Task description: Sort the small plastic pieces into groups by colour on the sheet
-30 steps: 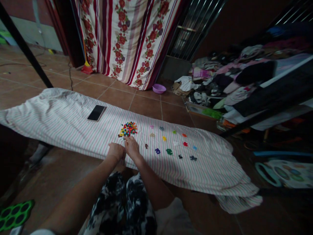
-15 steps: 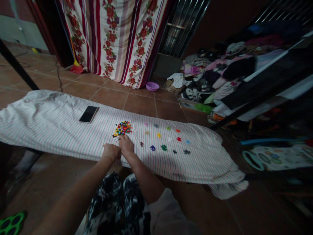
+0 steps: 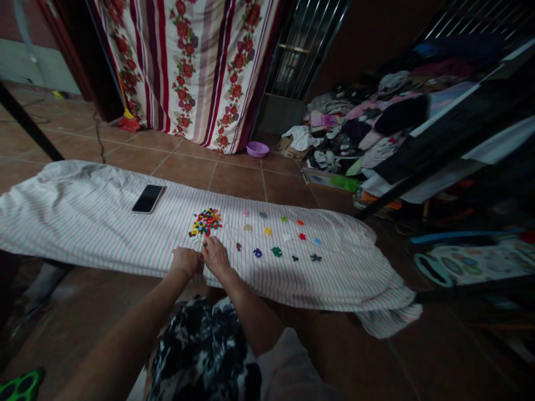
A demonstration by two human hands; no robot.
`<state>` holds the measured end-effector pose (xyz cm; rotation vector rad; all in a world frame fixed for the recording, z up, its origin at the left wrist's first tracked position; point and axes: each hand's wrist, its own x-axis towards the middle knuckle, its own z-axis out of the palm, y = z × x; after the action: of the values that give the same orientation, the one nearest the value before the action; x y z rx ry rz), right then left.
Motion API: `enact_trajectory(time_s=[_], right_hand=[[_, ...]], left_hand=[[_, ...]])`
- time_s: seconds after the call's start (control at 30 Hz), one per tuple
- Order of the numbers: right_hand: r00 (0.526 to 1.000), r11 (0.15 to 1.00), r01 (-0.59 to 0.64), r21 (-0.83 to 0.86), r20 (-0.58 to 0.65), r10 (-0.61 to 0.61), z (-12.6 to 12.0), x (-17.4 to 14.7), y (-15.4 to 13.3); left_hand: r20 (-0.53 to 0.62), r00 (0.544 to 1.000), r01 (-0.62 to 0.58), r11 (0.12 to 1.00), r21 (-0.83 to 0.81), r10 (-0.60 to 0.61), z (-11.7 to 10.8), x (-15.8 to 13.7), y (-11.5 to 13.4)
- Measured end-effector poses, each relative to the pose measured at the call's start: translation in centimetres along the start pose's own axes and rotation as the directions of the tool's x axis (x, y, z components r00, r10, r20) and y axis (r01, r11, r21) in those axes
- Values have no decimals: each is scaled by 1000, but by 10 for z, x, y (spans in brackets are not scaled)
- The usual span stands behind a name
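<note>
My left hand (image 3: pixel 186 262) and my right hand (image 3: pixel 215 256) meet at the near side of a heap of small multicoloured pieces (image 3: pixel 205 221). Both have their fingers closed and pressed together. Whatever lies between the fingertips is too small to make out. A few white bits (image 3: pixel 195 239) lie just beyond my left hand. To the right, small single-colour clusters are spread in loose rows, among them a brown one (image 3: pixel 238 247) nearest my right hand, a purple one (image 3: pixel 257 253), a dark green one (image 3: pixel 276 252) and a yellow one (image 3: pixel 268 231).
A striped cloth (image 3: pixel 104 223) covers the long surface under the pieces. A phone (image 3: pixel 149 199) lies left of the heap. Beyond are a floral curtain (image 3: pixel 209 72), a purple basin (image 3: pixel 257 149) and piled clothes (image 3: pixel 359 122). A dark bar (image 3: pixel 401 186) slants at the right.
The view has shifted slightly. My right hand has drawn back a little from the heap's near edge, leaving the white bits more exposed. Both hands stay together with closed fingers.
</note>
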<state>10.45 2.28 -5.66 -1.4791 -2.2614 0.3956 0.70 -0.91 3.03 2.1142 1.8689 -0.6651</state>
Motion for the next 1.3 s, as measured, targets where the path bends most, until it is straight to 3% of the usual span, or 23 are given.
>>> enact_trajectory(time_s=[0.33, 0.5, 0.77, 1.03, 1.13, 1.3], right_hand=[[1000, 991, 10, 135, 12, -11, -27, -43, 21], [990, 967, 42, 251, -139, -7, -46, -72, 60], [869, 964, -167, 209, -431, 244, -83, -109, 133], [745, 902, -368, 225, -509, 431, -94, -117, 175], [730, 896, -378, 235, -520, 444, -93, -110, 179], [745, 915, -361, 183, -534, 401, -93, -101, 179]], left_hand=[[0, 1000, 10, 1000, 18, -10, 3, 0, 0], [10, 1000, 16, 1000, 14, -16, 2, 2, 0], [2, 1000, 10, 999, 32, -11, 1, 0, 1], [-2, 1000, 8, 1000, 21, -8, 5, 3, 0], [-5, 1000, 11, 1000, 18, -10, 5, 3, 0], [-2, 1000, 18, 1000, 24, -18, 4, 3, 0]])
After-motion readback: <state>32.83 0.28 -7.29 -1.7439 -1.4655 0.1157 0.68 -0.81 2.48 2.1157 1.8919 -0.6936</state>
